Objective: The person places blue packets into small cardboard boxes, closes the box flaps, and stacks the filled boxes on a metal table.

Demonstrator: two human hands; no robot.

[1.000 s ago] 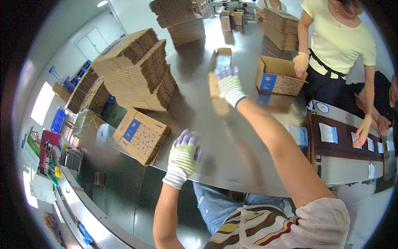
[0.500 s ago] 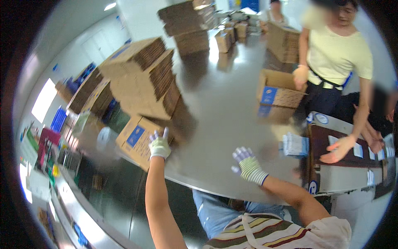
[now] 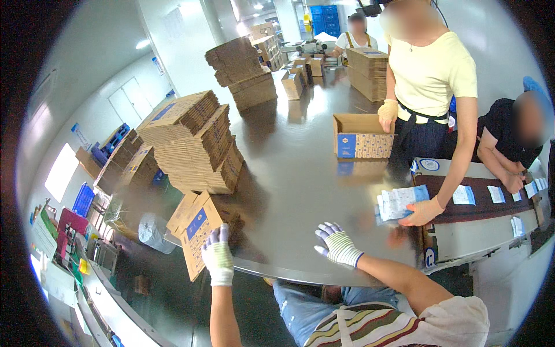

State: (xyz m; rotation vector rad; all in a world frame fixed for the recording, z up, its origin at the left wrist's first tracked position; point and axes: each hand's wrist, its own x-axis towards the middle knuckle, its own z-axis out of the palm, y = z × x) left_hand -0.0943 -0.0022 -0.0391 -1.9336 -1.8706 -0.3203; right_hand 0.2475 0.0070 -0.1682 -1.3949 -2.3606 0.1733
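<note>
My left hand (image 3: 218,257), in a white-and-green knit glove, lies against the right edge of a brown cardboard box (image 3: 195,234) with a blue label. Its fingers point up and look stretched rather than wrapped round; the thumb is not clear to see. The box is tilted, with a flap showing at its top, and its lower part juts past the table's edge. Over the metal table (image 3: 289,191), my right hand (image 3: 339,245), in a striped glove, is open with fingers apart and nothing in it.
Flattened cartons stand in a tall stack (image 3: 191,147) behind the box, another stack (image 3: 245,75) farther back. At right, a co-worker's gloved hand (image 3: 425,212) holds blue-and-white packets (image 3: 399,202) beside a conveyor (image 3: 445,199); their other hand rests on an open carton (image 3: 363,146).
The box by my left hand has turned more upright, with its flap now showing. My left hand's fingers have come closer together. The co-worker's reaching hand has moved onto the packets.
</note>
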